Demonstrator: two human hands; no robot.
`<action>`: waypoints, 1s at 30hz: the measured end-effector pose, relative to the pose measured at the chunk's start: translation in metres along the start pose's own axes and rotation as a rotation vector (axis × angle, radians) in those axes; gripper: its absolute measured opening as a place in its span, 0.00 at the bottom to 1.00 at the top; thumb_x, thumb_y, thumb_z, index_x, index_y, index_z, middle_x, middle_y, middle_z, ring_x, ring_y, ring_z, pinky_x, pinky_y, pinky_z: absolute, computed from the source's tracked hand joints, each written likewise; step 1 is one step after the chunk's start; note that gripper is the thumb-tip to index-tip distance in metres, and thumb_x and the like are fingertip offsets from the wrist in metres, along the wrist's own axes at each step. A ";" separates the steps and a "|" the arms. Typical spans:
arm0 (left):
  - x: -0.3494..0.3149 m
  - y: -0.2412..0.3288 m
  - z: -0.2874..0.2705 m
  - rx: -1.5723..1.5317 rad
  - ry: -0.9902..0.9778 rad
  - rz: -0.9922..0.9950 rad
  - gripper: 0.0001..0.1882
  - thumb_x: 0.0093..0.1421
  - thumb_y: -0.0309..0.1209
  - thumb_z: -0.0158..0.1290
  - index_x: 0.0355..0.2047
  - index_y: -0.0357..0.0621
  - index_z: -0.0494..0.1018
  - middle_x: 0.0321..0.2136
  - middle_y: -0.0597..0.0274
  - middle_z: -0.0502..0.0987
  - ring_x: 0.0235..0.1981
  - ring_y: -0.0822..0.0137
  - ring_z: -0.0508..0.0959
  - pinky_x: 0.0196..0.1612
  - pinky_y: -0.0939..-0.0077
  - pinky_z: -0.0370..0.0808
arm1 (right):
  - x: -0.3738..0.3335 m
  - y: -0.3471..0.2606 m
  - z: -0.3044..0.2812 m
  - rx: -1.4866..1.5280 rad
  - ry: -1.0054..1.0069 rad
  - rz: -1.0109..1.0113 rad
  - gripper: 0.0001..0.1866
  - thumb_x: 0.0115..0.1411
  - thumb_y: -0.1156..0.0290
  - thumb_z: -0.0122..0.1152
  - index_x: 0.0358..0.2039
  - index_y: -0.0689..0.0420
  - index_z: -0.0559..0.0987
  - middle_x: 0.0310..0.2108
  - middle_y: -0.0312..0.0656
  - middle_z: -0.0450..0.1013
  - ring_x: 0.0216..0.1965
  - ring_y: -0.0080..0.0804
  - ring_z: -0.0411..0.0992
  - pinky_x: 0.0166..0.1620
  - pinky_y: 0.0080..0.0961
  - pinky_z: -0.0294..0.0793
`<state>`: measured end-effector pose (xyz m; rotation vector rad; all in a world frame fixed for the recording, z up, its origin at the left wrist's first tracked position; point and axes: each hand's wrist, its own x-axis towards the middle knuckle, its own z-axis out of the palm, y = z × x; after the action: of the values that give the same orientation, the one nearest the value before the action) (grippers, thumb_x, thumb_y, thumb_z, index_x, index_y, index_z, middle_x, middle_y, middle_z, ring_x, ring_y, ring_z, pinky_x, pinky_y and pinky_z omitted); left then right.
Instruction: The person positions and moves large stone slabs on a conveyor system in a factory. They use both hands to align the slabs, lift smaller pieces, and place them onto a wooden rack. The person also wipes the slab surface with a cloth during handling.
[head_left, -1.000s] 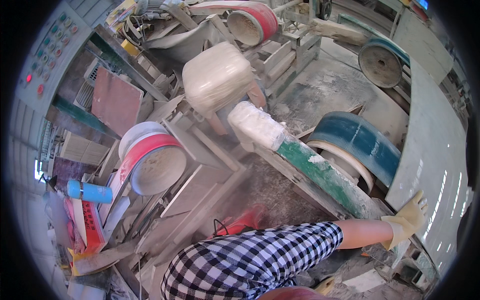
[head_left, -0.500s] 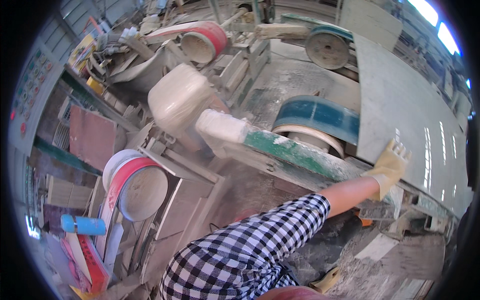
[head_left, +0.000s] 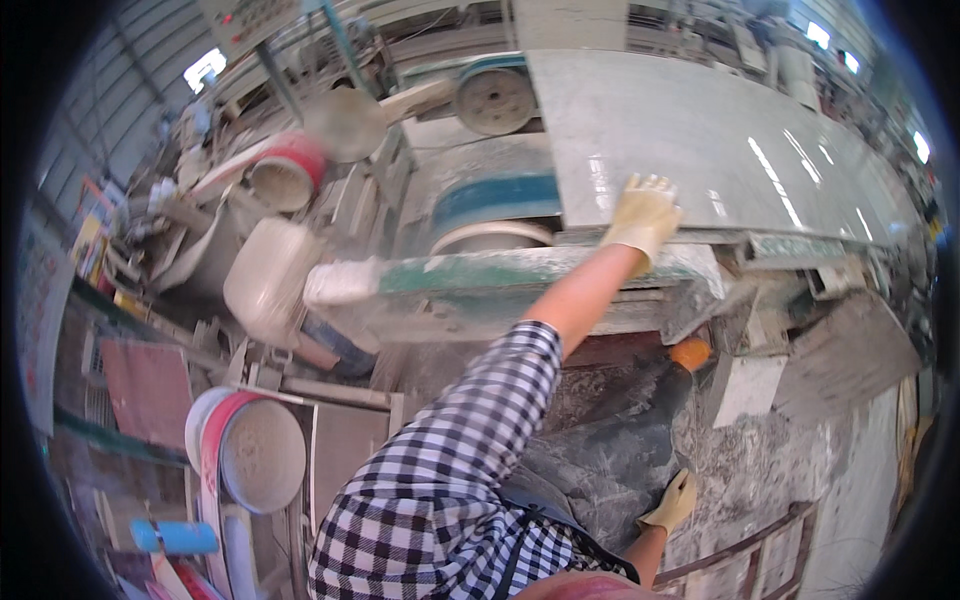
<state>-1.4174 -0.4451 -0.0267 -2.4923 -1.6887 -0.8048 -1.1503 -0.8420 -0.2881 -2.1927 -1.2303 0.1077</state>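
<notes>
My left hand [head_left: 645, 215], in a yellowish work glove, lies flat with fingers spread on the near edge of a large grey polished stone slab [head_left: 700, 130]. The arm reaches out from a black-and-white checked sleeve [head_left: 470, 440]. The slab lies on a dusty machine bed above a green-painted beam [head_left: 520, 272]. My right hand [head_left: 675, 500], also gloved, hangs low beside my dark apron [head_left: 600, 450]; its fingers are loosely apart and nothing shows in it.
A blue-rimmed belt wheel [head_left: 495, 215] sits just left of the slab. A dusty motor housing [head_left: 270, 280], a red-rimmed drum [head_left: 250, 450] and another red drum [head_left: 285, 175] crowd the left. An orange object [head_left: 690, 352] and rubble lie under the bed.
The view has swung to the right, bringing the slab to the centre. My left hand has shifted from the slab's lower corner to lie flat on its near edge. My right hand has come into view.
</notes>
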 end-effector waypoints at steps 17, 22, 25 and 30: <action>0.031 0.024 0.032 0.076 0.126 0.025 0.20 0.68 0.40 0.48 0.52 0.41 0.78 0.52 0.54 0.80 0.58 0.57 0.75 0.64 0.54 0.66 | -0.010 0.011 -0.002 -0.048 0.051 0.112 0.17 0.68 0.62 0.54 0.27 0.61 0.78 0.22 0.55 0.72 0.28 0.58 0.71 0.34 0.52 0.68; 0.030 0.027 0.027 0.002 0.075 -0.025 0.21 0.69 0.39 0.45 0.54 0.44 0.78 0.59 0.56 0.77 0.65 0.60 0.71 0.71 0.55 0.59 | -0.009 0.009 -0.005 -0.101 0.111 0.081 0.17 0.67 0.62 0.54 0.25 0.60 0.78 0.23 0.55 0.73 0.29 0.59 0.70 0.35 0.53 0.67; 0.030 0.027 0.027 0.038 0.044 0.001 0.20 0.69 0.39 0.45 0.53 0.44 0.78 0.58 0.56 0.78 0.64 0.60 0.72 0.70 0.55 0.59 | -0.011 0.004 -0.006 -0.104 0.114 0.094 0.17 0.66 0.63 0.55 0.24 0.60 0.78 0.23 0.56 0.73 0.29 0.59 0.70 0.35 0.54 0.67; 0.027 0.025 0.029 0.056 0.082 0.027 0.19 0.69 0.39 0.46 0.52 0.44 0.79 0.57 0.56 0.79 0.63 0.60 0.73 0.69 0.56 0.61 | -0.013 -0.001 -0.009 -0.093 0.087 0.092 0.17 0.66 0.63 0.55 0.24 0.60 0.79 0.24 0.56 0.74 0.30 0.59 0.71 0.35 0.53 0.67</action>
<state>-1.3760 -0.4236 -0.0337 -2.4052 -1.6248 -0.8338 -1.1549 -0.8560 -0.2834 -2.3090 -1.1072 -0.0082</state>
